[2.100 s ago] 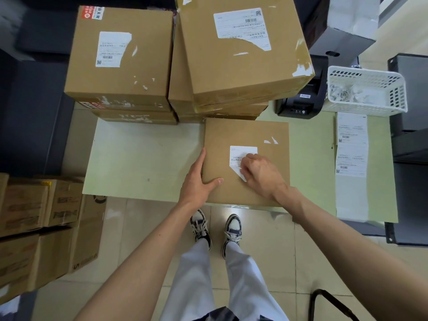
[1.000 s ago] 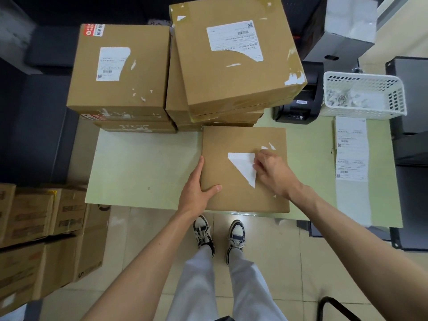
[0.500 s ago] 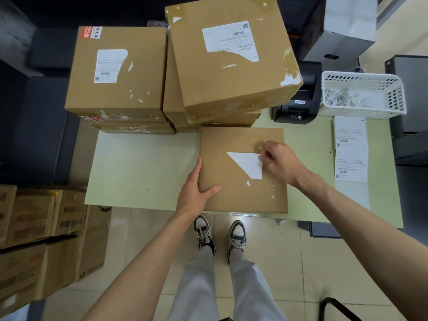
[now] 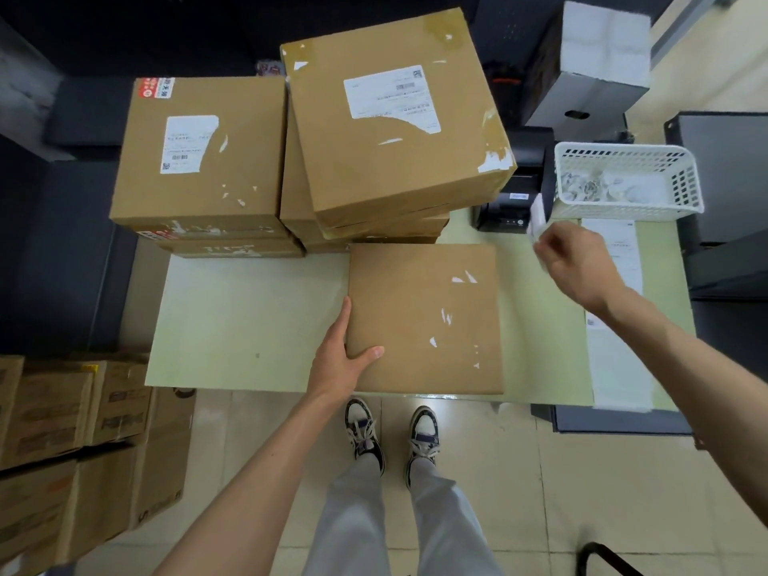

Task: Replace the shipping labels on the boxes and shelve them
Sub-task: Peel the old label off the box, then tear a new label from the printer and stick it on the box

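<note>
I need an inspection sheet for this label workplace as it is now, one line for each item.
Surface: pale green table, partly bare.
Job's things: front box shows only label scraps; stacked boxes keep labels; new label strip lies at right.
Clutter: white basket with paper scraps; printer.
Hands: left hand holds the front box's edge; right hand pinches the peeled label.
Cables: nothing seen.
Surroundings: cartons on the floor.
</note>
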